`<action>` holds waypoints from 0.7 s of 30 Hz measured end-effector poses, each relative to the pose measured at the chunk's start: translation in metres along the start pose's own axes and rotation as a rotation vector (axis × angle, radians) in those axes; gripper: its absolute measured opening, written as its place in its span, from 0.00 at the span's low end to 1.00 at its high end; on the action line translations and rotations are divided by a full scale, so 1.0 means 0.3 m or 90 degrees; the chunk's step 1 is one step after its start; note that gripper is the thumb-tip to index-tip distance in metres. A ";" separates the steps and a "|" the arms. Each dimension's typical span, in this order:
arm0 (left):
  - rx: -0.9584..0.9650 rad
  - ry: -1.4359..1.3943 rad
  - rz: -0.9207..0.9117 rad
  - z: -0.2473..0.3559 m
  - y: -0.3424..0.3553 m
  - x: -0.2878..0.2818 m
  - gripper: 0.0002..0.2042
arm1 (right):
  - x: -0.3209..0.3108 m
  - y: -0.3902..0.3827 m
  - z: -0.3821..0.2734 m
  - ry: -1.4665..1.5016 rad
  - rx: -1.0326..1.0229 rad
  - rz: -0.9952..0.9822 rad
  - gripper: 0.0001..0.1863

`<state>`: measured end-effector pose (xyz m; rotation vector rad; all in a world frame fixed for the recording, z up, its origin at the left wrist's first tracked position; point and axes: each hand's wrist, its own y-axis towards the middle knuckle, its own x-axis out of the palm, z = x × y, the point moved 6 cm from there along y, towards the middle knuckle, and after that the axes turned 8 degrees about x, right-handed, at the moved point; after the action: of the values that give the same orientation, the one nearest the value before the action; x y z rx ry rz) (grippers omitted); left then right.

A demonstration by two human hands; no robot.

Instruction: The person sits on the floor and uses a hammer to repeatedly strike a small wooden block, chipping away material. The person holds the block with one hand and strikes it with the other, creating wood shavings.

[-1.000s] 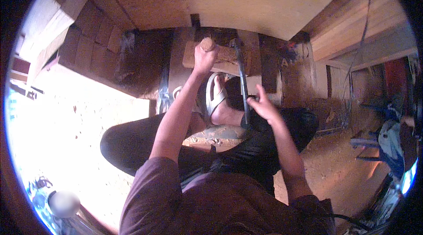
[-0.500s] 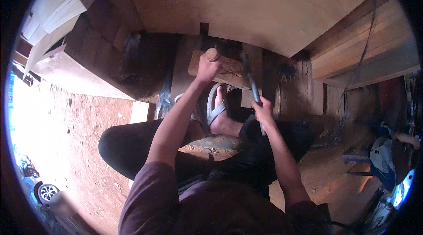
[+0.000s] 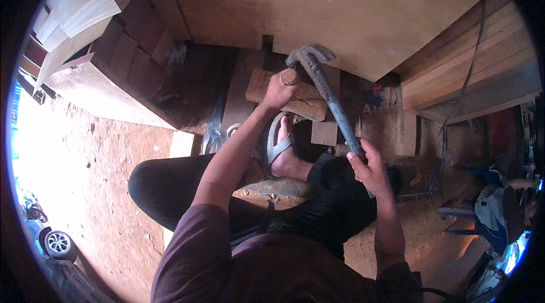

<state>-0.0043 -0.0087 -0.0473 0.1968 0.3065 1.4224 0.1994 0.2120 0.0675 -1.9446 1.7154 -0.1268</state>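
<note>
My left hand (image 3: 278,93) is closed round a short wooden peg (image 3: 289,77), holding it end-up over a thick rough wooden block (image 3: 310,101). My right hand (image 3: 368,168) grips the lower handle of a claw hammer (image 3: 335,110) with a worn blue-grey shaft. The hammer's head (image 3: 306,53) hangs just above and right of the peg; whether it touches cannot be told. My sandalled foot (image 3: 282,152) lies below the block, between my bent, dark-trousered legs.
A large plywood panel (image 3: 340,2) stands ahead, with layered board pieces (image 3: 85,13) at left and stacked planks (image 3: 454,59) and a hanging cable at right. A person (image 3: 502,212) is at the right edge. A vehicle wheel (image 3: 58,241) shows at lower left.
My right hand went from open beside the hammer to gripping its handle, then moved right and lifted it, raising the head toward the peg's top. My left hand still holds the peg.
</note>
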 end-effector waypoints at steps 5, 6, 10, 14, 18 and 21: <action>0.020 -0.030 0.012 0.014 -0.008 -0.008 0.07 | -0.003 -0.018 -0.011 -0.033 0.021 0.018 0.16; 0.007 -0.010 0.009 0.009 -0.006 -0.010 0.07 | -0.017 -0.030 -0.001 -0.021 0.087 0.042 0.16; -0.006 0.054 -0.006 0.001 -0.005 -0.016 0.07 | -0.031 -0.111 -0.075 0.093 -0.016 0.007 0.15; 0.012 0.034 -0.043 0.006 0.000 0.006 0.06 | -0.037 -0.149 -0.097 0.123 -0.122 0.025 0.12; 0.004 0.026 -0.057 0.010 0.011 0.030 0.06 | -0.018 -0.097 -0.027 -0.083 -0.068 0.051 0.11; 0.042 -0.003 -0.043 0.029 0.000 0.051 0.08 | -0.024 -0.065 0.054 -0.188 0.135 0.037 0.12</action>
<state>0.0002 0.0067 -0.0403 0.2414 0.3544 1.3453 0.2222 0.2250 0.0646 -1.6665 1.4982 0.0005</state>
